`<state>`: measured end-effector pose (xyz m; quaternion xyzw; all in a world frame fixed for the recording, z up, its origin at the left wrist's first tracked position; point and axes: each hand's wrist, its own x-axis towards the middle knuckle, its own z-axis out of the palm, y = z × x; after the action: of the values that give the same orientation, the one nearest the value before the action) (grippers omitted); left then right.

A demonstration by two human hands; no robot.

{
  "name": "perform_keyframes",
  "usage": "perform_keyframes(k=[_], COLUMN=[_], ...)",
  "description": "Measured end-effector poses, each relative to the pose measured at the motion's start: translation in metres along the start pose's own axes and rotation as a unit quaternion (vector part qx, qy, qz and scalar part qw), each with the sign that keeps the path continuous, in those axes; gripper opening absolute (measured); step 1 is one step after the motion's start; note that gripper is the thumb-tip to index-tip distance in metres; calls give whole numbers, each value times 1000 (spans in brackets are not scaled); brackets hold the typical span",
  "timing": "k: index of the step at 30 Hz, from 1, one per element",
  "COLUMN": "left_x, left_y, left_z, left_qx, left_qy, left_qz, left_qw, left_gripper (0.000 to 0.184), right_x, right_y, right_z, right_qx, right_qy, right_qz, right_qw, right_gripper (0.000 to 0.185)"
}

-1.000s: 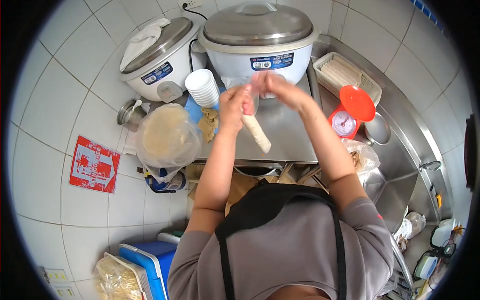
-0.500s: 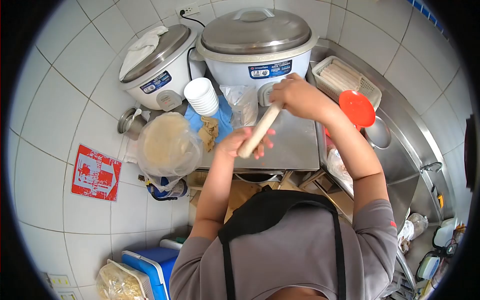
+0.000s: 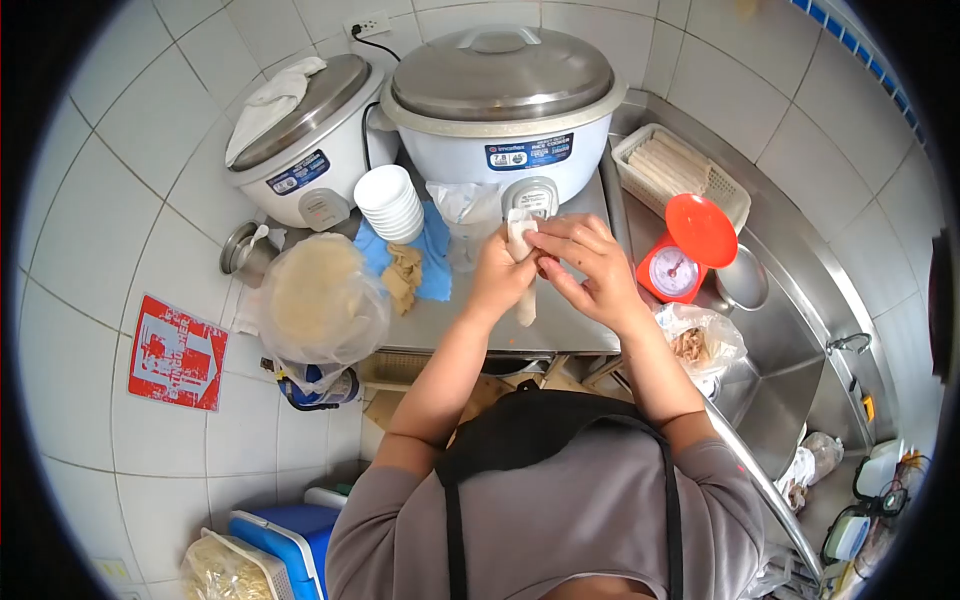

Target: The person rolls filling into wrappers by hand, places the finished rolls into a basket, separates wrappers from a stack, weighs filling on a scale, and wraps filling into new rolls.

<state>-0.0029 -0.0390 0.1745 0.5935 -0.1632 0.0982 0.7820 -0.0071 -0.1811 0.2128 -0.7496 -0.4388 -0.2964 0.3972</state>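
Note:
My left hand (image 3: pixel 500 272) is wrapped round the middle of a pale, thin roll (image 3: pixel 521 238) over the steel table. The roll's upper end sticks out above the fist, its lower end below. My right hand (image 3: pixel 588 262) touches the upper end with its fingertips, the fingers partly bent and the thumb apart. Left of the hands, a crumpled brown cloth (image 3: pixel 402 278) lies on a blue cloth (image 3: pixel 433 262) beside stacked white bowls (image 3: pixel 390 205). A plastic bag of round, flat wrappers (image 3: pixel 322 295) sits at the table's left edge.
Two rice cookers (image 3: pixel 500 85) (image 3: pixel 300 140) stand at the back. To the right are a basket of pale rolls (image 3: pixel 668 165), a red scale (image 3: pixel 672 272), a metal bowl (image 3: pixel 742 278), a bag of brown filling (image 3: pixel 692 345) and a steel sink (image 3: pixel 780 375).
My left hand, open under the roll half a second ago, has closed round it. My right hand has moved down and left, its fingers at the roll's upper end. The view has shifted slightly.

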Motion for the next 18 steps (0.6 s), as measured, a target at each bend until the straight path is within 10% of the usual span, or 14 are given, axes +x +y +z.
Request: perform_keyframes(k=[10,18], left_x=[0,7], left_y=[-14,35], left_z=[14,3], left_qx=[148,46], left_qy=[20,-289], left_qz=[119,-134], left_qw=[982,947], left_gripper=[6,16], right_x=[9,46], right_y=[0,17], right_z=[-22,-52], right_qx=[-57,197], right_qy=[-111,-283], right_qz=[-13,-8], right_qw=[992,939], right_gripper=[21,28])
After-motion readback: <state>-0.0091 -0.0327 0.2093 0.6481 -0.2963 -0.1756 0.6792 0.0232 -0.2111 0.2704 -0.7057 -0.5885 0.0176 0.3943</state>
